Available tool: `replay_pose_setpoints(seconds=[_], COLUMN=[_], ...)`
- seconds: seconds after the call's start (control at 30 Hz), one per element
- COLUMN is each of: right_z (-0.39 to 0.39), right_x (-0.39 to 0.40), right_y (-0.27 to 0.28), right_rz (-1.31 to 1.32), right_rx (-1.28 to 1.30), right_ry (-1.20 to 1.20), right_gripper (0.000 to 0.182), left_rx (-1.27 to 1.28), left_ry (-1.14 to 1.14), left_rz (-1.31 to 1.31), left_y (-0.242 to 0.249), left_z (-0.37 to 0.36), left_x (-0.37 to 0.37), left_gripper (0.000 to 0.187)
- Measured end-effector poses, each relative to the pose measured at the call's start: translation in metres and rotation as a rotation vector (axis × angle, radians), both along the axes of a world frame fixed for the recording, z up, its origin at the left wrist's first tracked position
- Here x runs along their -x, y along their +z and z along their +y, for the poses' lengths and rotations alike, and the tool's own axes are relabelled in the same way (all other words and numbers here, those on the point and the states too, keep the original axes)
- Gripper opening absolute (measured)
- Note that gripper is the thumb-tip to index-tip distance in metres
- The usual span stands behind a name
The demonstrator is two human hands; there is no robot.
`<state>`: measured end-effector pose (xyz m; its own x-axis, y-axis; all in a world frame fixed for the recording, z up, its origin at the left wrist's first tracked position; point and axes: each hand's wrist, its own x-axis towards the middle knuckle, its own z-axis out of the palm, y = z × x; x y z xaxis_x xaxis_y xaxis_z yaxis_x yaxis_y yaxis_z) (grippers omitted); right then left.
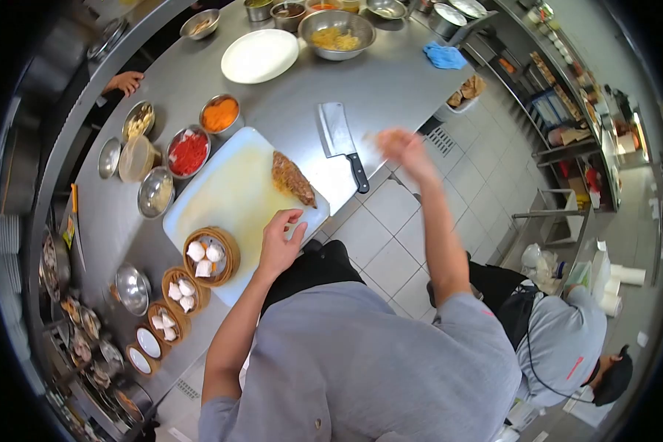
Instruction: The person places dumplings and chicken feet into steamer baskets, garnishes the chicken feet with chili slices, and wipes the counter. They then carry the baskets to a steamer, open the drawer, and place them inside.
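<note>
My left hand (281,241) is over the near edge of a white cutting board (247,166), thumb and fingers apart with nothing between them. Just beyond it, a browned piece of roasted meat (293,179) lies on the board. My right hand (405,153) is raised past the table edge, out to the right of the cleaver. Motion smears its fingers, and a pale blur shows at their tips. The cleaver (338,132) lies flat on the steel table, black handle toward me. A bamboo steamer (212,256) with white buns stands on the board's near left corner.
More bamboo steamers (186,290) line the table's left front. Bowls of red (188,151) and orange (220,114) food stand behind the board. A white plate (260,56) and a noodle bowl (337,34) are farther back. A co-worker (567,346) bends at right; another person's hand (127,82) shows opposite.
</note>
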<state>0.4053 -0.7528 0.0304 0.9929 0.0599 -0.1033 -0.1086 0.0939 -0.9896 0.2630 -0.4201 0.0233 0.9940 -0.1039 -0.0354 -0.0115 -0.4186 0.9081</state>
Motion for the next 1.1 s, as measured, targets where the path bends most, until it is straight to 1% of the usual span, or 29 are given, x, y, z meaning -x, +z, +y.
replay_pose_setpoints(seconds=[0.03,0.07,0.13,0.23,0.3,0.4,0.47,0.57,0.67,0.73,0.77,0.8,0.9,0.93,1.0,1.03,1.07,1.1], right_z=[-0.046,-0.073,-0.129,-0.141,-0.126,-0.064,-0.032,0.004,0.046,0.077,0.09,0.103,0.141,0.149,0.164,0.171,0.176,0.18], right_x=[-0.028,-0.048,-0.075,-0.069,-0.048,0.006,0.029,0.053,0.073,0.088,0.094,0.099,0.112,0.112,0.106,0.1,0.094,0.087], right_y=[0.0,0.027,0.06,0.061,0.024,-0.007,-0.036,-0.062,-0.046,-0.022,-0.015,-0.014,-0.003,-0.015,-0.038,-0.04,-0.042,-0.043], right_rz=[-0.062,-0.144,-0.154,-0.07,-0.011,0.098,0.236,0.244,0.203,0.089,0.022,0.001,-0.123,-0.189,-0.255,-0.289,-0.183,-0.162], right_rx=[0.013,-0.346,-0.352,-0.025,0.014,0.146,0.132,0.127,0.228,0.379,0.453,0.481,0.654,0.749,0.838,0.883,0.878,0.878], right_ry=[-0.12,-0.276,-0.483,-0.533,-0.353,-0.16,-0.092,0.004,0.112,0.15,0.169,0.195,0.21,0.206,0.149,0.119,0.157,0.157], right_gripper=[0.021,0.038,0.05,0.051,0.039,0.023,0.023,0.025,0.03,0.034,0.036,0.05,0.066,0.079,0.083,0.085,0.087,0.083], left_rx=[-0.009,-0.019,-0.039,-0.058,-0.047,-0.06,-0.066,-0.044,-0.067,0.017,0.02,0.03,-0.004,-0.009,-0.095,-0.074,-0.052,-0.029], left_ry=[-0.006,-0.009,-0.002,0.026,0.058,0.111,0.129,0.152,0.186,0.249,0.257,0.262,0.295,0.285,0.24,0.21,0.179,0.148], left_rz=[-0.002,-0.002,-0.006,-0.042,-0.081,-0.042,-0.027,-0.036,-0.007,0.024,0.043,0.059,0.151,0.174,0.246,0.282,0.316,0.349], left_y=[0.001,0.002,0.004,0.005,0.001,-0.003,-0.009,-0.019,-0.019,-0.032,-0.033,-0.035,-0.041,-0.038,-0.034,-0.041,-0.048,-0.055], left_z=[0.002,0.004,0.006,0.013,0.018,0.031,0.042,0.054,0.06,0.064,0.068,0.07,0.065,0.061,0.048,0.042,0.037,0.033], left_x=[-0.001,-0.002,-0.004,-0.008,-0.007,-0.007,-0.009,-0.02,-0.041,-0.064,-0.078,-0.093,-0.135,-0.145,-0.159,-0.164,-0.167,-0.169], left_gripper=[0.027,0.027,0.027,0.026,0.026,0.026,0.025,0.025,0.026,0.029,0.032,0.034,0.049,0.056,0.06,0.062,0.064,0.067])
